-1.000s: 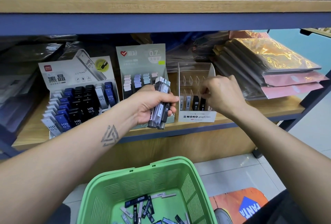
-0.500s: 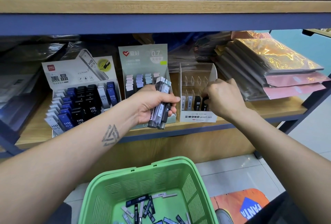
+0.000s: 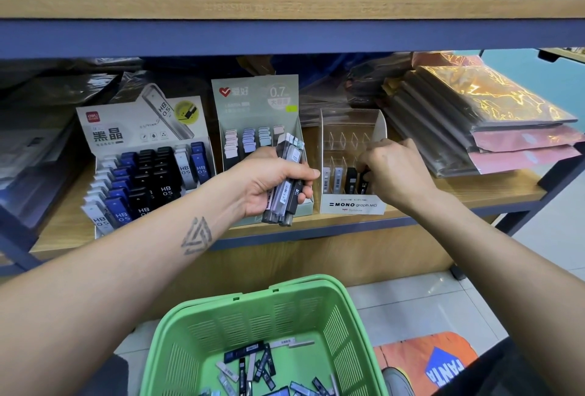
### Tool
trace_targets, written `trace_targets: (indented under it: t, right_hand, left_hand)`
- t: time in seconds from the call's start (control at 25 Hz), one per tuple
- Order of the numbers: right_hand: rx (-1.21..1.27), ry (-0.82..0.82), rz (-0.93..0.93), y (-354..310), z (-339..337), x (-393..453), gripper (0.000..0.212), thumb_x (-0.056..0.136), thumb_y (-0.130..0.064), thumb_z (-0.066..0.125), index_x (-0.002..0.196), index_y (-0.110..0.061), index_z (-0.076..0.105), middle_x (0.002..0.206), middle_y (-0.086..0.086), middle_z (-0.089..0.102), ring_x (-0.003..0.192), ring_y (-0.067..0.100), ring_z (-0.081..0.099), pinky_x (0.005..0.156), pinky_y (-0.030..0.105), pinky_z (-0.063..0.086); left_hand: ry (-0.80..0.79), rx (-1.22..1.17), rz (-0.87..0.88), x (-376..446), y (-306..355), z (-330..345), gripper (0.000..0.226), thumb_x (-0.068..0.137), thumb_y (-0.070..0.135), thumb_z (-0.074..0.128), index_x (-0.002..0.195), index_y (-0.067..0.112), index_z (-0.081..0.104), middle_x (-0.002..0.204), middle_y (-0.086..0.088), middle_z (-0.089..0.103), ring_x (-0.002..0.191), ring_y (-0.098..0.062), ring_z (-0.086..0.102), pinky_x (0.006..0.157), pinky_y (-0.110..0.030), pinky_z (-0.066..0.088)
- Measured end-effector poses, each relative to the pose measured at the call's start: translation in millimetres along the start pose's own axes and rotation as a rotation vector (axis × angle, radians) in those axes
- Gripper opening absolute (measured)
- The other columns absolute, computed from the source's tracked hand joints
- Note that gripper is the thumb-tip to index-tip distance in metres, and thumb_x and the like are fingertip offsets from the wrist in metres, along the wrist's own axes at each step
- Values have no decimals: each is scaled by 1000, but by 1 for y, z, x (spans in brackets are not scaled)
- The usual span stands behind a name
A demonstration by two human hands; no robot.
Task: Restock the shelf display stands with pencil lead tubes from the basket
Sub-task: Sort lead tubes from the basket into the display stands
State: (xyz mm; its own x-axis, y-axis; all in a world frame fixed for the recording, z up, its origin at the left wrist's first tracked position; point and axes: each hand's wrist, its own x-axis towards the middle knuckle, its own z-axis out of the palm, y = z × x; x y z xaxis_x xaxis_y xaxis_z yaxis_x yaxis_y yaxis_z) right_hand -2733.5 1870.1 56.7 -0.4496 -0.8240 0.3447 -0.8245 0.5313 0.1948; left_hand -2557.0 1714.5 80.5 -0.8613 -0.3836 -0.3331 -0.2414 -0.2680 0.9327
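"MONO graph MG" on the clear stand (image 3: 353, 205); "0.7" on the green stand (image 3: 254, 94); "HB 05" on the deli stand (image 3: 142, 123).

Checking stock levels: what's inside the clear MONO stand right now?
The clear MONO stand holds four lead tubes in its front row; back rows look empty. The right hand covers its right side.

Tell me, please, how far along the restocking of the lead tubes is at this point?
Partly done. The clear MONO stand has four tubes in its front row; the right hand is seating a black tube there. The left hand grips a bundle of tubes. Rear slots stay bare, and the green basket holds more.
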Motion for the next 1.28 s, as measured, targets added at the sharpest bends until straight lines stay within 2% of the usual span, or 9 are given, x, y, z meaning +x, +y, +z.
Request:
trace_targets:
  t: [0.4, 0.56, 0.68, 0.76, 0.8, 0.88, 1.0, 1.16, 1.28]
  right_hand:
    - [-22, 8, -13, -3, -5, 0, 27, 80, 5, 66, 85, -21, 72, 90, -3, 63, 86, 24, 60, 74, 34, 23]
    - [13, 98, 38, -15, -30, 3, 21, 79, 2, 64, 84, -17, 71, 88, 3, 68, 82, 26, 60, 81, 38, 39]
    - [696, -8, 74, -42, -53, 4, 10, 89, -16, 68, 94, -21, 75, 86, -2, 75, 82, 17, 70, 75, 38, 56]
    - [1239, -252, 128, -58, -61, 3, 13, 88, -21, 76, 100, -17, 70, 78, 0, 76, 70, 14, 72, 57, 28, 53]
    - [1350, -309, 115, -63, -61, 2, 22, 85, -20, 81, 102, -14, 68, 77, 1, 76, 67, 13, 71, 54, 24, 50]
    - [1363, -306, 90, -71, -61, 1, 37, 77, -17, 88, 105, -11, 65, 79, 0, 71, 69, 9, 69, 58, 23, 54]
    - [1409, -325, 128, -80, -60, 3, 45, 71, -3, 89, 107, -8, 63, 89, 8, 62, 77, 12, 70, 62, 34, 61]
    - [1553, -389, 182, -81, -60, 4, 33, 80, 14, 72, 111, 3, 66, 94, 20, 68, 72, 22, 73, 62, 31, 62]
    - [1572, -352, 244, -76, -57, 7, 31, 89, 16, 56, 114, 3, 68, 99, 28, 73, 74, 29, 75, 66, 28, 62]
  left_hand:
    - [8, -26, -3, 0, -1, 0, 16, 81, -3, 78, 86, 3, 64, 71, -15, 65, 59, -22, 66, 50, -27, 55]
    - [11, -106, -9, -5, 4, -1, 28, 75, 2, 80, 97, -1, 63, 73, -16, 66, 60, -23, 68, 51, -27, 56]
    - [34, -172, 10, -10, 7, -2, 50, 73, 6, 81, 116, -9, 60, 80, -20, 67, 63, -26, 71, 51, -29, 58]
    - [41, -204, 32, -14, 9, -3, 66, 72, 8, 81, 128, -15, 56, 97, -30, 70, 77, -33, 73, 59, -38, 62]
    - [50, -217, 45, -15, 10, -4, 67, 73, 8, 80, 131, -14, 55, 111, -34, 68, 87, -37, 72, 65, -44, 63]
    - [88, -238, 69, -15, 12, -6, 59, 79, 5, 78, 131, -13, 55, 124, -35, 63, 94, -40, 71, 72, -50, 63]
    - [122, -256, 68, -15, 12, -10, 50, 82, 3, 76, 126, -11, 59, 114, -35, 68, 89, -40, 74, 68, -52, 63]
    - [113, -283, 46, -15, 13, -10, 47, 80, 5, 76, 122, -8, 60, 109, -32, 70, 94, -43, 73, 70, -60, 61]
    - [113, -320, 25, -12, 15, -11, 34, 86, 3, 72, 116, -8, 60, 101, -32, 72, 83, -40, 76, 64, -51, 63]
